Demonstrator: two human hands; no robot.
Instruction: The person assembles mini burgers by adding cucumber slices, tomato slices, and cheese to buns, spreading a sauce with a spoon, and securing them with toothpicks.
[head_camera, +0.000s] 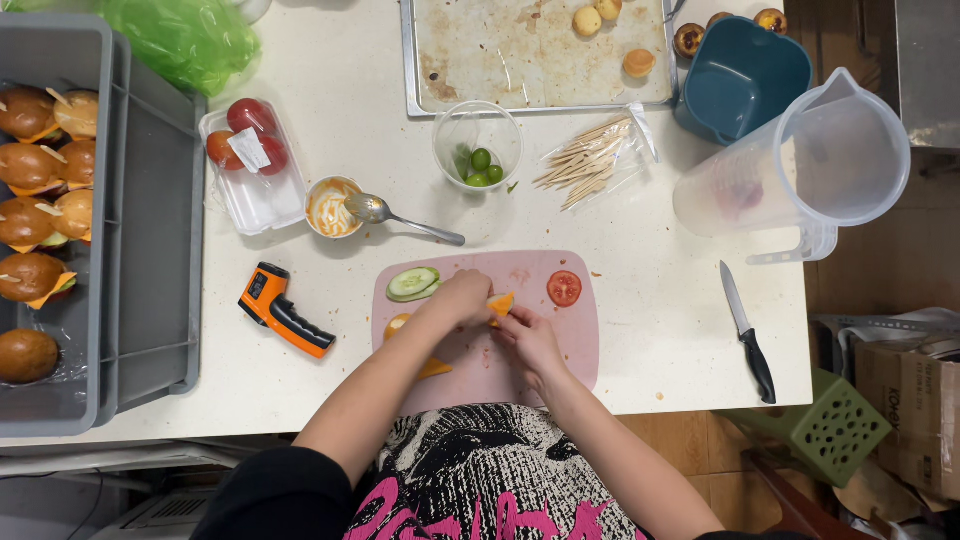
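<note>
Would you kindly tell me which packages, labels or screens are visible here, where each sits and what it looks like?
Clear plastic tomato tray: left of the sauce cup, rectangular, with a white label.
Bag of wooden skewers: below the baking tray, clear, crumpled.
Infrared thermometer: left of the pink cutting board, orange and black, small dark screen.
Cardboard box: floor at right, brown, printed.

Around the pink cutting board (530, 360), the white surface (650, 330) lies bare to its right until the knife (747, 330). To its left sits an orange thermometer gun (282, 310); behind it, spoon (400, 217), cup (478, 145) and skewers (590, 160) crowd close.
</note>
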